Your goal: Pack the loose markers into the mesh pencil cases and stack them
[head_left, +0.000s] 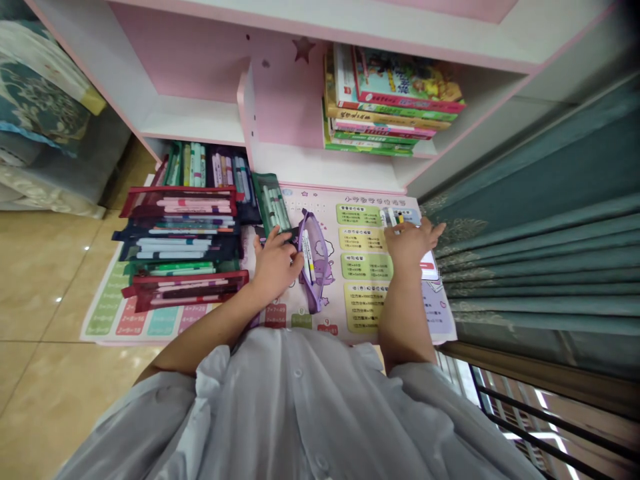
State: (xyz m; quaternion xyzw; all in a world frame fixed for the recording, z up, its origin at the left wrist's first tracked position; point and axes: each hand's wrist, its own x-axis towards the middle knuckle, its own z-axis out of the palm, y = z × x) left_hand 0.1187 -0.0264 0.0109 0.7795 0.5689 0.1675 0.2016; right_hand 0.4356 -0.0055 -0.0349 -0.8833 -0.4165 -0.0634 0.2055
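Purple mesh pouch point(314, 261) holds pens point(307, 259) | left hand point(274, 267) beside it, grip unclear | right hand point(410, 243) open by markers point(391, 217)

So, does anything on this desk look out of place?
Yes, the purple mesh pencil pouch lies slantwise on the printed maths chart, apart from the tidy stack of pencil cases. A few markers also sit outside any case, at the right hand.

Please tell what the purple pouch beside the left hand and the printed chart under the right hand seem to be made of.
The purple pouch looks like thin, see-through nylon mesh, because the pens show through it. The printed chart is probably laminated paper or thin plastic: its surface looks smooth and flat, but the look cannot settle which.
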